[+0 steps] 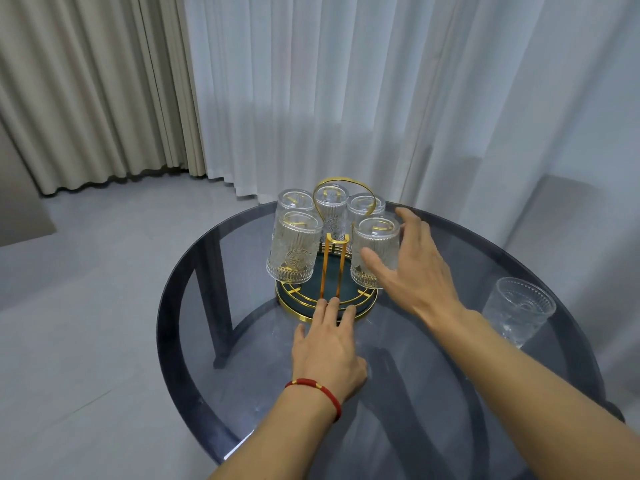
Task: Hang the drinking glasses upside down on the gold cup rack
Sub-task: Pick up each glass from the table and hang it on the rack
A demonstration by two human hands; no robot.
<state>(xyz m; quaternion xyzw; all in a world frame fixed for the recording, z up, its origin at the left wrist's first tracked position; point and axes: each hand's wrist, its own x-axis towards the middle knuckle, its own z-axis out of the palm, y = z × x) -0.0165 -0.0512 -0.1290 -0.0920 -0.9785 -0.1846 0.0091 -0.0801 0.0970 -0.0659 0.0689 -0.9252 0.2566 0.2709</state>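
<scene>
Nothing is grasped: the right hand point(412, 268) is spread beside a hung glass point(375, 252) at centre frame, the left hand point(329, 348) laid flat against the gold rack's base point(298, 301).

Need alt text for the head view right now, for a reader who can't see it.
Five glasses hang upside down on the gold cup rack; the right hand touches the front-right glass. The left hand steadies the rack's base, and one upright glass waits on the round table.

Cup rack point(327, 299) mid-table point(194, 306), five upturned glasses point(294, 251) on it, one upright glass point(516, 310) at right.
</scene>
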